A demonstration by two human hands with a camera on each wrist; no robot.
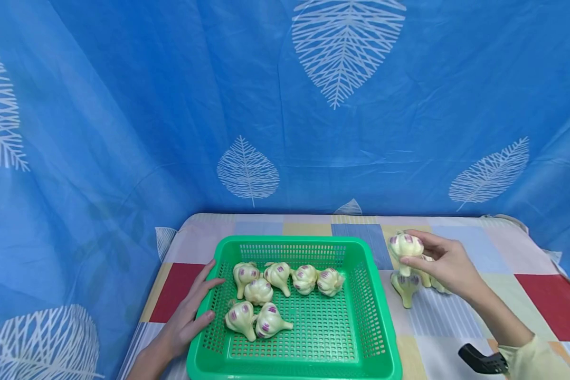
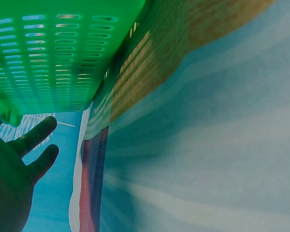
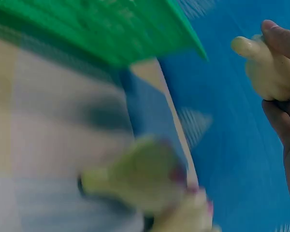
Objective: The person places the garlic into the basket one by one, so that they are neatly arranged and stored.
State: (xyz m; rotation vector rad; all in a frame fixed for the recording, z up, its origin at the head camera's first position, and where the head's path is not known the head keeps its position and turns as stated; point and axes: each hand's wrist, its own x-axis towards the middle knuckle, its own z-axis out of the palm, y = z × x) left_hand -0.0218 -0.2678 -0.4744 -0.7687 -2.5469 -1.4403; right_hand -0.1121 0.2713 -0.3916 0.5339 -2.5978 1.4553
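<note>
My right hand (image 1: 448,263) pinches a garlic bulb (image 1: 406,246) between thumb and fingers, above the table to the right of the basket. In the right wrist view the held garlic bulb (image 3: 269,67) has its stem pointing left. Beneath it lie a few more bulbs, the nearest garlic bulb (image 1: 406,287) partly overlapped by the hand's others. My left hand (image 1: 190,314), fingers extended, rests along the left rim of the green basket (image 1: 382,311). Several garlic bulbs (image 1: 277,275) lie inside, toward the left and back; two bulbs (image 1: 269,320) sit nearer the front.
A patchwork cloth (image 1: 489,311) covers the table. Behind and to the left hangs a blue curtain (image 1: 275,105) with white leaf prints. A black wrist strap (image 1: 482,360) shows at the right sleeve (image 1: 539,361). The basket's slotted side (image 2: 53,58) rises above the left wrist camera.
</note>
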